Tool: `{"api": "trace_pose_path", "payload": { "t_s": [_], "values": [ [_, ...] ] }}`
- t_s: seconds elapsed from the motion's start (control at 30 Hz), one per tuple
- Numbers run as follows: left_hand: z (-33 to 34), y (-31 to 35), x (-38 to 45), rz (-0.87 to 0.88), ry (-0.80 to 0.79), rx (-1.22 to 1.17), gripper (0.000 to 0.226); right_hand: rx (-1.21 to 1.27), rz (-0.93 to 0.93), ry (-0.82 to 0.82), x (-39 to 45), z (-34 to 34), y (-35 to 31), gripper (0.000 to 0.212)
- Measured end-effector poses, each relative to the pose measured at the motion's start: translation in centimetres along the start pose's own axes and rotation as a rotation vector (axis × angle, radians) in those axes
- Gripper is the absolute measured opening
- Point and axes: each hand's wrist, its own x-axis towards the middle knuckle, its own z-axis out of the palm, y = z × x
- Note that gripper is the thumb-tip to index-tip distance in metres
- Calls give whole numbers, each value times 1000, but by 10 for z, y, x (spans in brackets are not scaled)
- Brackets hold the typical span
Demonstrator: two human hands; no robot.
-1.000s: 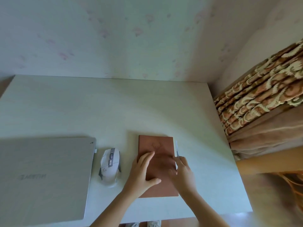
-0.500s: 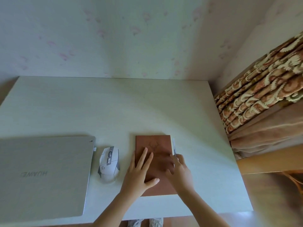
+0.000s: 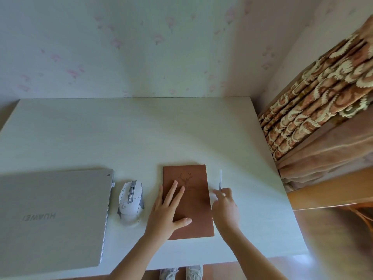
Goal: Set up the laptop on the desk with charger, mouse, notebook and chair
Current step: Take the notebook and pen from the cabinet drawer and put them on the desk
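Two bare hands work near the front edge of the white desk (image 3: pixel 141 128). Its left hand (image 3: pixel 168 209) lies flat with fingers spread on the brown notebook (image 3: pixel 193 190), which rests closed on the desk, right of centre and close to the front edge. Just beside the notebook's right side, the right hand (image 3: pixel 225 207) pinches the near end of a pale pen (image 3: pixel 220 178) between curled fingertips; whether the pen touches the desk I cannot tell. A white mouse (image 3: pixel 130 201) sits just left of the notebook, and the closed silver laptop (image 3: pixel 52 215) lies at the front left corner. Patterned curtains (image 3: pixel 314 110) hang past the right edge.
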Motion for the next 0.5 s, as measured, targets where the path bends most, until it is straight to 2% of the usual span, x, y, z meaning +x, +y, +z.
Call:
{"api": "trace_pose_path", "payload": {
  "t_s": [0.5],
  "values": [
    [-1,1,0,-11,29,1,93,-115,-113,23,6,-4,20,46]
  ]
}}
